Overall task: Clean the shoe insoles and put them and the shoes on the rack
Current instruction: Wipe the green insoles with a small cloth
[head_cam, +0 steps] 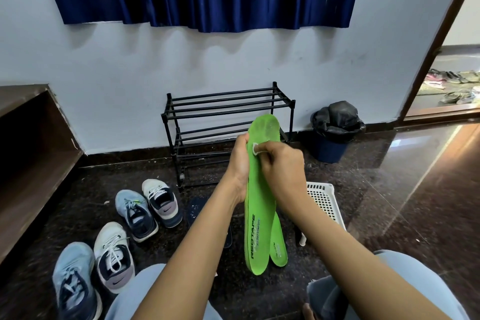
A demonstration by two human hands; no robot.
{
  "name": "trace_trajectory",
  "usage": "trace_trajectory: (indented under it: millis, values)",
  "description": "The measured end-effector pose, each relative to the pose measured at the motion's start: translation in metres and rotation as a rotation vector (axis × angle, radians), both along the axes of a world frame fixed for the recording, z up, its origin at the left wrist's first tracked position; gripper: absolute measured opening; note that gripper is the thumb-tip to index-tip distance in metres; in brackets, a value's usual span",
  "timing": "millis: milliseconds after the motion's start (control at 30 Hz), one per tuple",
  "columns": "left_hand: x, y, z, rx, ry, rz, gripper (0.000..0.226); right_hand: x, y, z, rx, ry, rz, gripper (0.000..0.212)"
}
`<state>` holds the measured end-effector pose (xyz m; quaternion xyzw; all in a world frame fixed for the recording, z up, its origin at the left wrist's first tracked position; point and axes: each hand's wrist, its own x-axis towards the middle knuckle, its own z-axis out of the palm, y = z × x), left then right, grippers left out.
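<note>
Slippage worries us: our left hand (240,162) grips the green insole (260,210) upright before the rack (223,104), our right hand (283,171) pinches a white wipe (255,148) against it; hard rubbing could buckle it free.

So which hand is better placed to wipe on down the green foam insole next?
Right, probably. The right hand pinches the small white wipe against the green foam insole; the left hand grips its edge, steadying it.

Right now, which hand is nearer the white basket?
Right. The right hand, pinching a small white cloth, is just left of the white basket; the left hand grips the green insole farther left.
</note>
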<state>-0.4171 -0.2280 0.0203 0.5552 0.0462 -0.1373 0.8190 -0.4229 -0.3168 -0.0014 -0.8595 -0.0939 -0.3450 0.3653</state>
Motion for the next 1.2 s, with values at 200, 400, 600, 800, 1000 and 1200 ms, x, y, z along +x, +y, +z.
trace_trajectory:
  millis: [200, 400, 600, 800, 1000, 1200]
  values:
    - [0.001, 0.002, 0.003, -0.004, -0.016, 0.026, 0.068, 0.003, 0.003, 0.001, -0.063, 0.031, 0.004, 0.017]
    - [-0.005, -0.004, 0.004, 0.006, -0.005, -0.003, 0.058, 0.008, -0.007, 0.010, -0.018, 0.062, -0.066, 0.019]
    - [-0.002, 0.003, 0.007, 0.019, -0.027, 0.047, 0.062, -0.003, 0.008, -0.001, -0.105, 0.137, -0.003, 0.020]
    - [-0.007, -0.003, 0.008, -0.033, -0.017, -0.008, 0.064, 0.014, -0.007, 0.011, -0.001, 0.137, -0.076, 0.021]
    - [-0.005, 0.002, 0.007, 0.017, -0.049, 0.004, 0.077, 0.001, 0.004, -0.001, -0.103, 0.187, -0.026, 0.021]
    - [-0.007, -0.003, 0.008, -0.021, -0.044, -0.015, 0.072, 0.010, -0.004, 0.009, -0.095, 0.145, -0.080, 0.022]
